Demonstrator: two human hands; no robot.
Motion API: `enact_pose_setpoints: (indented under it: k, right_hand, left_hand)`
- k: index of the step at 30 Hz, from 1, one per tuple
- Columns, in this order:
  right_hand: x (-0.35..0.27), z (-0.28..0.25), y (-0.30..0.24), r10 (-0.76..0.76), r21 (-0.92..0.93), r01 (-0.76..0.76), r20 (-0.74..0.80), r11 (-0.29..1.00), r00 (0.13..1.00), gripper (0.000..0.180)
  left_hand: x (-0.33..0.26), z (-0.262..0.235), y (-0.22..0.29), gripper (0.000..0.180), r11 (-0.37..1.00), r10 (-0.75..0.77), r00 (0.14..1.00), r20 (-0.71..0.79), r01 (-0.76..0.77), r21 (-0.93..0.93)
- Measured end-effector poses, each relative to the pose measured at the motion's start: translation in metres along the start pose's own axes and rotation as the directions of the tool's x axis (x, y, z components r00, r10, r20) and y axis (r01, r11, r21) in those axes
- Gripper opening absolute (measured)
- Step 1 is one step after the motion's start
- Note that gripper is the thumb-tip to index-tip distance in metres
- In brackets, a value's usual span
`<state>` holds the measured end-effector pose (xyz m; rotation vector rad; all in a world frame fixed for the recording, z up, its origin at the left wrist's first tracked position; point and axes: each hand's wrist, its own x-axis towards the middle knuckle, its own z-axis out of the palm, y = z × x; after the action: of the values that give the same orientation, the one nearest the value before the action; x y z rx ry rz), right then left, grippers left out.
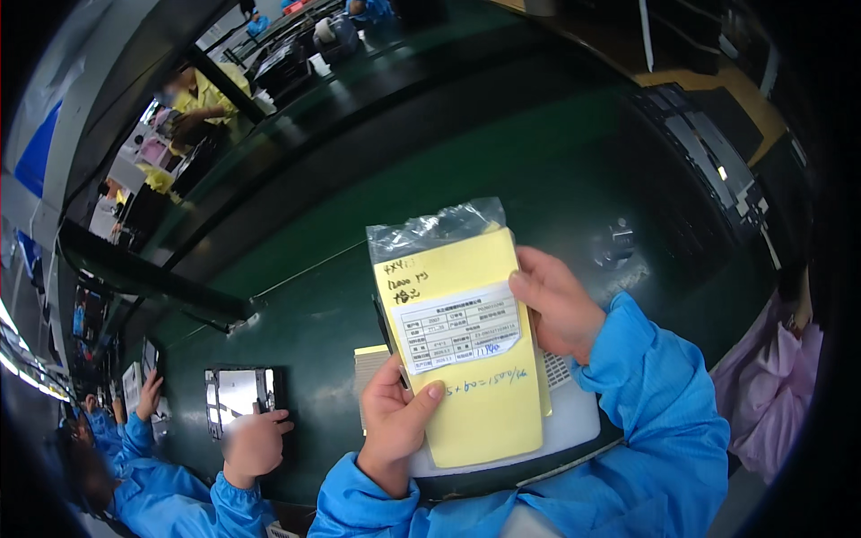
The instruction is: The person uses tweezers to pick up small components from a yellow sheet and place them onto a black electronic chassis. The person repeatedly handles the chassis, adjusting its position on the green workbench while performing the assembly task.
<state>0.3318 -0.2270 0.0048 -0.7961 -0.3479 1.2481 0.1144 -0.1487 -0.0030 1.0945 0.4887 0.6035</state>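
Observation:
Both my hands hold up a plastic bag of yellow sheets [484, 421], tilted toward me, with a white printed label and handwriting on its front. My left hand [395, 412] grips its lower left edge, thumb across the front. At the upper right edge my right hand [560, 300] pinches it, thumb in front and fingers hidden behind. The bag's clear top [435, 226] stands above the yellow. Under the bag, partly covered by it, a white board [578, 426] lies on the green table, with a patterned sheet [558, 369] showing beside the bag.
On the left a co-worker's hand [256, 444] touches a flat device with a bright screen [240, 394]. The dark green table [538, 170] spreads ahead. Dark flat panels [704, 148] lie at the far right; pinkish cloth [762, 394] hangs at the right edge. A dark rail [143, 269] crosses the left.

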Motion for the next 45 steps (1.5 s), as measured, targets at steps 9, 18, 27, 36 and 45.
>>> enact_pose_setpoints:
  k: [9,18,27,36,45]
  right_hand:
    - [-0.0058,0.0071,-0.0012,0.139,-0.414,-0.052,0.183,0.909,0.973,0.051]
    - [-0.0053,0.0070,-0.0018,0.157,-0.438,-0.073,0.158,0.896,0.975,0.050]
    - [-0.0045,0.0057,-0.0014,0.163,-0.425,-0.077,0.171,0.902,0.972,0.051]
    - [-0.0045,0.0063,-0.0014,0.154,-0.410,-0.065,0.189,0.910,0.970,0.050]
    - [-0.0038,0.0041,0.0047,0.068,-0.455,0.020,0.178,0.890,0.982,0.040]
  left_hand:
    - [0.0044,-0.0043,-0.0044,0.047,0.995,0.046,0.989,-0.144,-0.058,-0.081]
    - [0.0057,-0.0021,-0.0056,0.038,0.996,0.048,0.987,-0.155,-0.060,-0.071]
    - [0.0057,-0.0046,-0.0054,0.042,0.995,0.044,0.990,-0.132,-0.055,-0.080]
    - [0.0059,-0.0052,-0.0054,0.046,0.996,0.044,0.991,-0.128,-0.054,-0.077]
    - [0.0052,-0.0035,-0.0058,0.042,0.997,0.048,0.988,-0.150,-0.057,-0.057]
